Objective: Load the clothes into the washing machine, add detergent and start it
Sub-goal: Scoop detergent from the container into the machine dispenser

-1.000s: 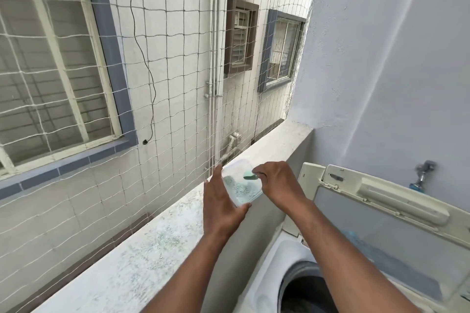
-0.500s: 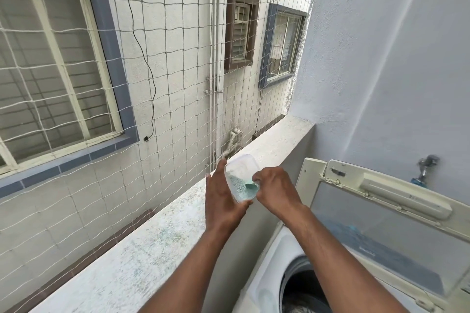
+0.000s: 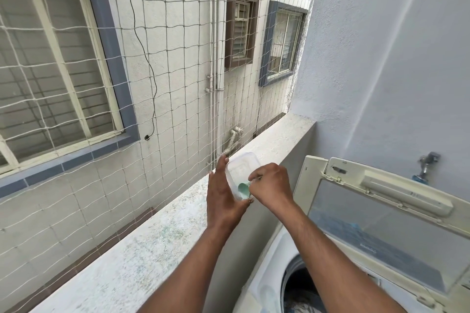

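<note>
My left hand (image 3: 223, 198) holds a clear plastic detergent container (image 3: 241, 168), tilted toward me above the ledge. My right hand (image 3: 272, 188) grips a small green scoop (image 3: 244, 190) whose bowl sits inside the container's mouth. The white top-loading washing machine (image 3: 264, 282) is at the lower right, its lid (image 3: 386, 218) raised upright. Clothes (image 3: 302, 305) show dimly in the dark drum opening.
A speckled concrete ledge (image 3: 157, 241) runs along the left of the machine, with a safety net (image 3: 178, 84) above it. A tap (image 3: 427, 162) sticks out of the grey wall (image 3: 394, 58) behind the lid. Windows and pipes lie beyond the net.
The container has tilted more toward me and the scoop has moved lower inside it. The view has dropped slightly, showing more of the drum.
</note>
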Tool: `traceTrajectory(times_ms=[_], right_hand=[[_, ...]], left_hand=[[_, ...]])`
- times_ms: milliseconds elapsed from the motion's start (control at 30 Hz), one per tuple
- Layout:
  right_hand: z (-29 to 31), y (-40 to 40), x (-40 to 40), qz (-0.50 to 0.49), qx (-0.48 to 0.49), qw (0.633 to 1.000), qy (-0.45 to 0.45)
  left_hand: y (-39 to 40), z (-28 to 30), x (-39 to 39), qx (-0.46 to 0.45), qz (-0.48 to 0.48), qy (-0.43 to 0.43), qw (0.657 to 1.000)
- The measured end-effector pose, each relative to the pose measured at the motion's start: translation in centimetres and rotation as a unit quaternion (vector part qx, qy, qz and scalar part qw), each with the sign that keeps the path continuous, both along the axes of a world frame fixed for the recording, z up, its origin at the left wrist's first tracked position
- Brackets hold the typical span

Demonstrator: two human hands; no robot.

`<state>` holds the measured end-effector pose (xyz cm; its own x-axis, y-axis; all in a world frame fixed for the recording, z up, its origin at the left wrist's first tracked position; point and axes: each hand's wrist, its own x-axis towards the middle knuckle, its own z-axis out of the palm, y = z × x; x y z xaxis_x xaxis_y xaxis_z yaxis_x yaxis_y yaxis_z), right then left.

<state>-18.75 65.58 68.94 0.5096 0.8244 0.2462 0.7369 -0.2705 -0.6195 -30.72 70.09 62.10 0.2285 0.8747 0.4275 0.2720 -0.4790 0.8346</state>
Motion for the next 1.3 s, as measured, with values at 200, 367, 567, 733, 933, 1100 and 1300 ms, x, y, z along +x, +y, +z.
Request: traceTrajectory(times_ms=[200,367,567,733,933,1100,1300], right_hand=[[0.0,0.8,0.7,-0.094,0.000,0.974,0.208],[-0.9,1.2,1.5,-0.145,0.029,0.901,0.408],[-1.8,1.2,2.0,-0.141,0.072,0.856,0.492],[-1.8,0.9,2.5,-0.146,0.113,0.837,0.514],[-1.6,0.3,3.7,-0.159,0.154,0.824,0.522],[-1.6,-0.7,5.2,-0.161,0.175,0.819,0.523],[-1.4,-3.1,7.1,-0.163,0.202,0.803,0.537]], left_hand=[[0.0,0.3,-0.3,-0.006,0.004,-0.004,1.000],[0.2,0.1,-0.3,-0.006,0.022,0.010,1.000],[0.0,0.4,-0.4,-0.023,0.032,0.030,0.999],[0.0,0.4,-0.3,-0.058,0.038,0.049,0.996],[0.4,0.4,0.1,-0.073,0.054,0.076,0.993],[0.3,0.5,0.2,-0.055,0.069,0.110,0.990],[-0.3,1.1,0.3,-0.038,0.076,0.130,0.988]])
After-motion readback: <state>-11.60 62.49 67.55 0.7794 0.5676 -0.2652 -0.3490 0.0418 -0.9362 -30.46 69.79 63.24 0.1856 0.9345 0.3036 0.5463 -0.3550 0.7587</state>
